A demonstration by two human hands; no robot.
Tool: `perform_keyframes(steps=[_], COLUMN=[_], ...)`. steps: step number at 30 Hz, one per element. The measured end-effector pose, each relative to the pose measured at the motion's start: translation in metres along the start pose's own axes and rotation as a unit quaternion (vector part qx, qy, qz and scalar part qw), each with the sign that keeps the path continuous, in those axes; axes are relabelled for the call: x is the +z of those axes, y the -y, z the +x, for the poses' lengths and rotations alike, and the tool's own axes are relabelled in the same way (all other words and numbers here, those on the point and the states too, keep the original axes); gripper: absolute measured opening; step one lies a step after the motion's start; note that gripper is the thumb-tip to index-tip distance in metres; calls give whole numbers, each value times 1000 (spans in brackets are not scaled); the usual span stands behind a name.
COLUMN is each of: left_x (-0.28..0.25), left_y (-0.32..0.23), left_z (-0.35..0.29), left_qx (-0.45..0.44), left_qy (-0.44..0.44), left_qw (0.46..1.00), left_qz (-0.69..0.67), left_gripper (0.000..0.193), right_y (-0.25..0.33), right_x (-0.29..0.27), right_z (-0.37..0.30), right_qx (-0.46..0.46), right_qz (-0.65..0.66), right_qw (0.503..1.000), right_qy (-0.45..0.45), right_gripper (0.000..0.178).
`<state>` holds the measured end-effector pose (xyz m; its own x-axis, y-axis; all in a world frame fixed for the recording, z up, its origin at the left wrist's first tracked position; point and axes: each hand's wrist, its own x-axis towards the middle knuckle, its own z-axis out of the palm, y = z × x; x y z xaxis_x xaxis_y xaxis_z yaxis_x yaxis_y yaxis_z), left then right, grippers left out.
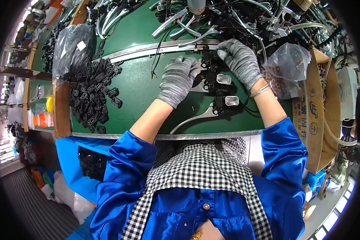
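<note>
Both my hands wear grey knitted gloves. My left hand (pixel 177 80) is closed, its thumb and fingertips around the silver lever (pixel 199 67) of the farthest brake lever assembly. My right hand (pixel 241 61) curls over the black body (pixel 213 60) of that assembly, fingers bent together; what its fingertips pinch is hidden. Just nearer to me lies a second brake lever assembly with a silver rectangular reservoir (pixel 223 79). A third brake lever assembly (pixel 217 105) rests close to the front edge, its long silver lever pointing left.
A heap of small black parts (pixel 94 88) covers the left of the green table (pixel 140 96). A metal strip (pixel 148 51) crosses behind my hands. Levers and cables pile up at the back, below a hanging tool (pixel 197 7). Right stand a clear bag (pixel 286 68) and a cardboard box (pixel 308 116).
</note>
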<state>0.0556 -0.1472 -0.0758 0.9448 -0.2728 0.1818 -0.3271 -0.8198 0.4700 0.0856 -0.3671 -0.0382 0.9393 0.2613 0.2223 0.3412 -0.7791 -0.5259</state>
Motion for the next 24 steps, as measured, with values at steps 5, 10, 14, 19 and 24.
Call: perform_keyframes(steps=[5, 10, 14, 19, 24], left_x=[1, 3, 3, 3, 2], left_y=[2, 2, 1, 2, 3], left_z=[-1, -2, -2, -2, -2], left_qx=[-5, -6, 10, 15, 14], left_qy=[-4, -9, -41, -42, -39], left_qw=[1000, 1000, 999, 998, 998], left_qz=[-7, -17, -25, -35, -45], left_gripper=[29, 27, 24, 25, 24], right_y=[2, 4, -8, -18, -14], right_x=[1, -6, -8, -1, 7], right_z=[-7, -10, -6, -5, -6], right_qx=[-67, -100, -98, -124, -48], right_qz=[4, 29, 49, 106, 273], right_qw=[997, 995, 994, 987, 961], right_qy=[-28, -11, 8, 8, 9], right_gripper=[21, 23, 23, 25, 26])
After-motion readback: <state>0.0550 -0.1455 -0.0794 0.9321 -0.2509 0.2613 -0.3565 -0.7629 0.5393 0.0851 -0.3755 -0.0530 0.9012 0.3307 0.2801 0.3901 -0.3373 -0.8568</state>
